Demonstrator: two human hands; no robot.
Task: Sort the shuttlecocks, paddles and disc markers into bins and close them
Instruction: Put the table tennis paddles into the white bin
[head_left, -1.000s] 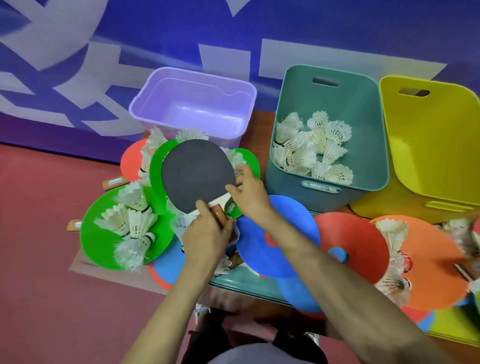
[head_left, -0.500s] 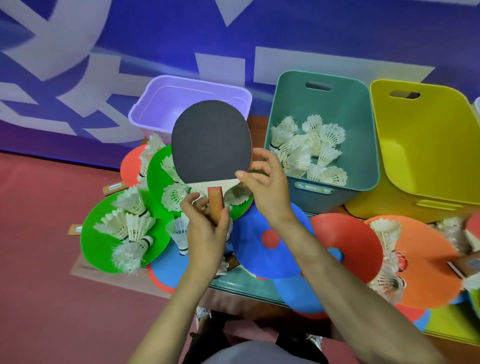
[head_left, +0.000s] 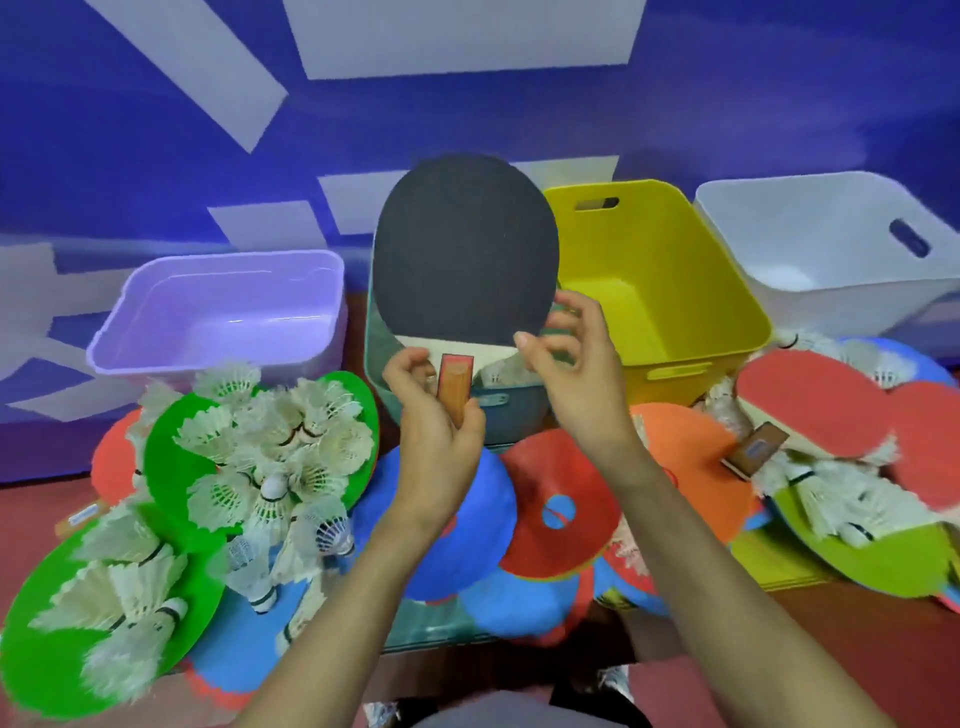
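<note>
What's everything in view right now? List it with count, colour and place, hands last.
Held paddle: one, black face, wooden handle, raised upright at centre.
Other paddles: at least two, red faces, right side.
Bins: four along the back; purple bin left, teal bin mostly hidden behind the paddle, yellow bin, white bin right.
Shuttlecocks: many, white, piled on the left discs; more at right.
Disc markers: many, overlapping; green, blue, red, orange.
Left hand: grips the paddle handle.
Right hand: fingers at the blade's lower right edge.
</note>
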